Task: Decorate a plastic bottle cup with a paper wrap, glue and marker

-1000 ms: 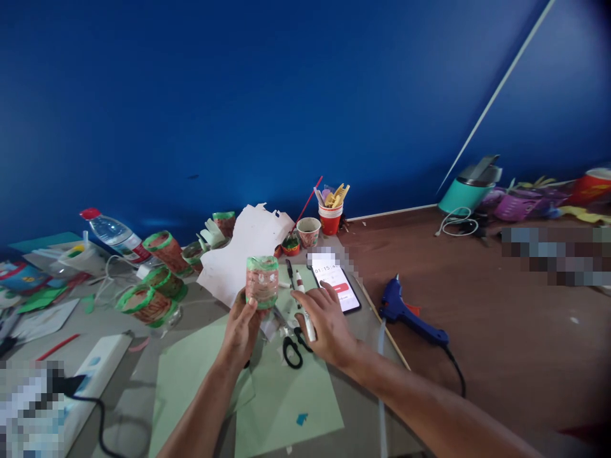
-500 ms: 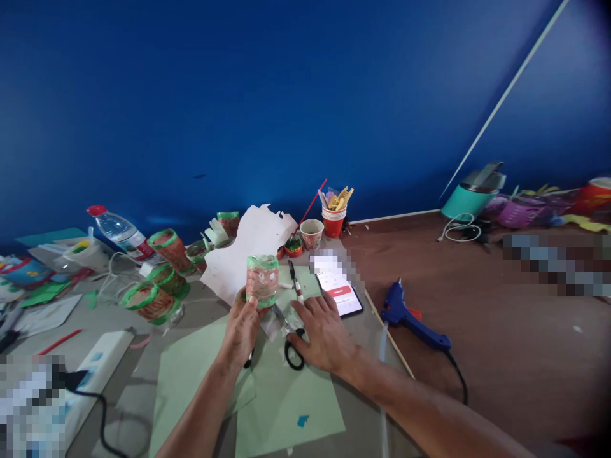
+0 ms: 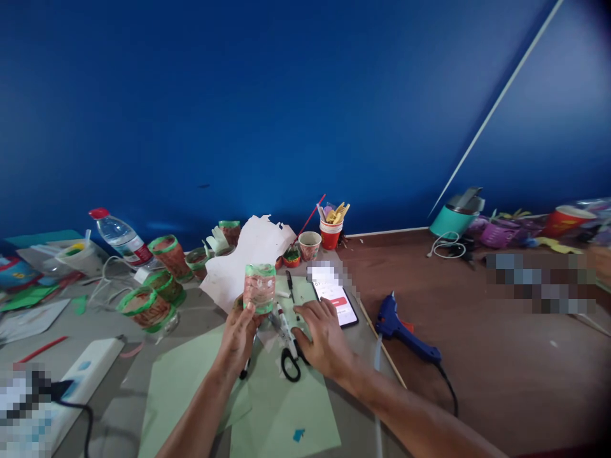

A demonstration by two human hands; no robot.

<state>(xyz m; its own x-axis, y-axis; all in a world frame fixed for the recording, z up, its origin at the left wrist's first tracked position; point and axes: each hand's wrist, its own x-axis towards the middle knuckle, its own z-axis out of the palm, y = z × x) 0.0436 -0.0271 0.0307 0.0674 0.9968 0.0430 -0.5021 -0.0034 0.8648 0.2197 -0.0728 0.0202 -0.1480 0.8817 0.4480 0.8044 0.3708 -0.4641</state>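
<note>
My left hand [image 3: 240, 334] is wrapped round a small cup [image 3: 259, 291] of clear plastic with brown sides and green bands at top and bottom, holding it upright above the table. With fingers apart and slightly bent, my right hand [image 3: 324, 334] is over the green paper [image 3: 305, 401], nothing visible in its grasp. Beside its thumb lie black-handled scissors [image 3: 290, 366] and a white marker [image 3: 285, 324], the marker across the scissors. A black pen [image 3: 290, 285] rests farther back. Another dark pen [image 3: 245, 369] lies by my left wrist, partly hidden.
Similar brown-and-green cups [image 3: 147, 310] stand at left near a tilted plastic bottle [image 3: 121, 236]. Torn white paper [image 3: 255, 245] lies behind my left hand. Right of my right hand are a phone [image 3: 341, 312] and a blue glue gun [image 3: 405, 331] with a cord. A power strip [image 3: 90, 369] is front left.
The white marker now lies closer to me, across the scissors. My right hand has lifted slightly from the scissors handle. The left hand still holds the cup; the view has shifted a little.
</note>
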